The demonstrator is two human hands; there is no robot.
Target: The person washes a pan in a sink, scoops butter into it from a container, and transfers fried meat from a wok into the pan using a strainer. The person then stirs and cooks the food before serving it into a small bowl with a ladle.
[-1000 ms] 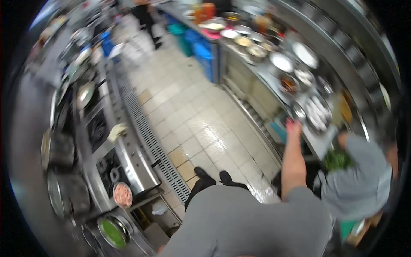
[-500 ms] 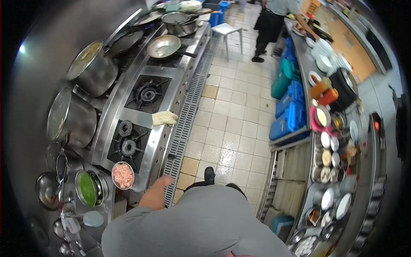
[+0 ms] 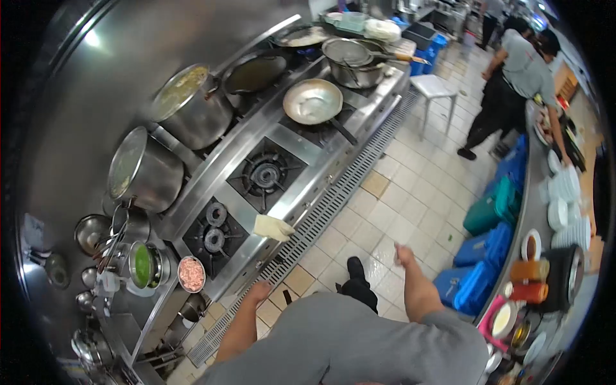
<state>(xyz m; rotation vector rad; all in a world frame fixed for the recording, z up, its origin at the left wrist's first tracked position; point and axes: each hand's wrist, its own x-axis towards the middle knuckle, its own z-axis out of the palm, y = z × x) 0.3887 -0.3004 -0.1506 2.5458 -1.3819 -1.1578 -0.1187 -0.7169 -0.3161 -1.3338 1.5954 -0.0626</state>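
Observation:
My left hand (image 3: 258, 292) hangs low beside the front edge of the stove (image 3: 282, 208), apart from it. Its fingers are too small and blurred to read, and nothing shows in it. Over the tiled floor, my right hand (image 3: 403, 255) is held out in front of me with its fingers curled in and nothing visible in them. A pale folded cloth (image 3: 273, 228) lies on the stove's front ledge, the closest thing to my left hand. Left of it, a bowl of pink minced meat (image 3: 192, 274) stands at the stove's near corner.
Large stockpots (image 3: 146, 170) line the back of the stove, and a wok (image 3: 313, 101) sits on a far burner. A white stool (image 3: 433, 85) stands in the aisle. Blue bins (image 3: 486, 247) sit under the right counter. A co-worker (image 3: 523, 70) leans over that counter.
My view has swung left, so the stove and aisle sit further right. My right hand has come into view. The co-worker now shows more fully.

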